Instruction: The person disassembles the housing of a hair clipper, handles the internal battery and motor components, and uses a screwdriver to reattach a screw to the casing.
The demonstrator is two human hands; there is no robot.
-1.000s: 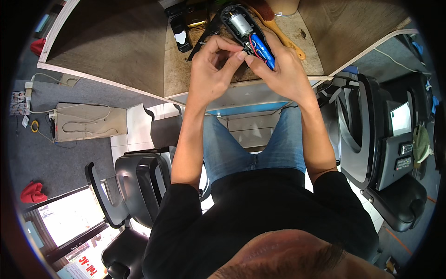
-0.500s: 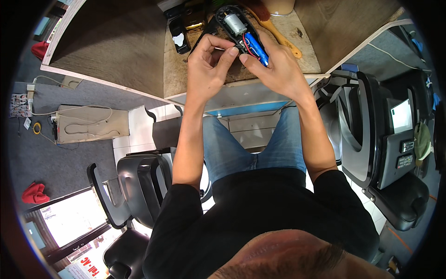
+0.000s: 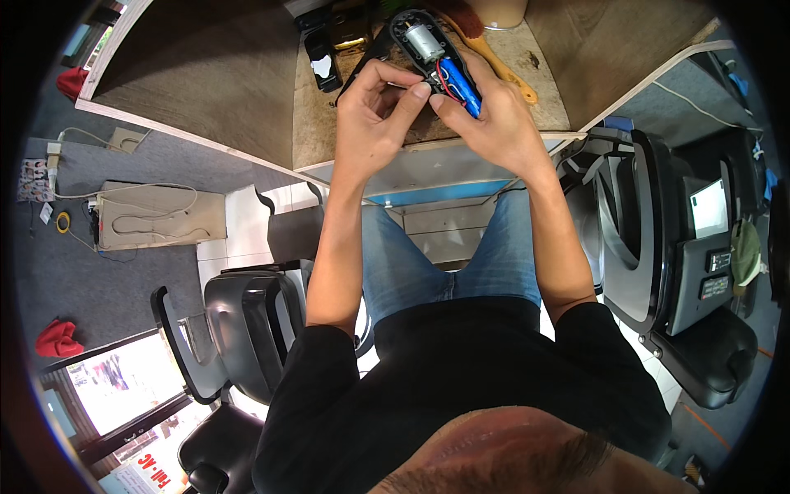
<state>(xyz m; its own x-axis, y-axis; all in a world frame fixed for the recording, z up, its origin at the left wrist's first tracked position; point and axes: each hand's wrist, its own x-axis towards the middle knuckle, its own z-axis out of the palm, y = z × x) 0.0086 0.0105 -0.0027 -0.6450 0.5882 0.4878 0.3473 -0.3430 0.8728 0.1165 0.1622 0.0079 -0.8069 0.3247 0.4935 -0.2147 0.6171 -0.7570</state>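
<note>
An opened black hair clipper [image 3: 401,33] lies tilted between my hands, its inside facing up. A silver motor [image 3: 424,41] sits in its upper end, with a blue cylindrical battery [image 3: 461,86] and a thin red wire below. Wrapped along the casing's right side, my right hand [image 3: 502,111] holds it, the thumb near the battery's lower end. My left hand [image 3: 378,111] is closed in a pinch at the casing's left edge, by the small parts under the motor. What its fingertips grip is too small to make out.
On the worn shelf [image 3: 527,62], a black device with a white patch [image 3: 322,67] lies left of the hands. A wooden-handled brush [image 3: 502,66] is at the right, near a round container [image 3: 499,12]. Wooden panels [image 3: 197,82] flank the shelf. Black padded chairs [image 3: 247,329] stand on both sides.
The view has shifted slightly, so the shelf things sit a little further right. Both hands keep nearly the same hold on the hair clipper; the left fingertips have moved only slightly.
</note>
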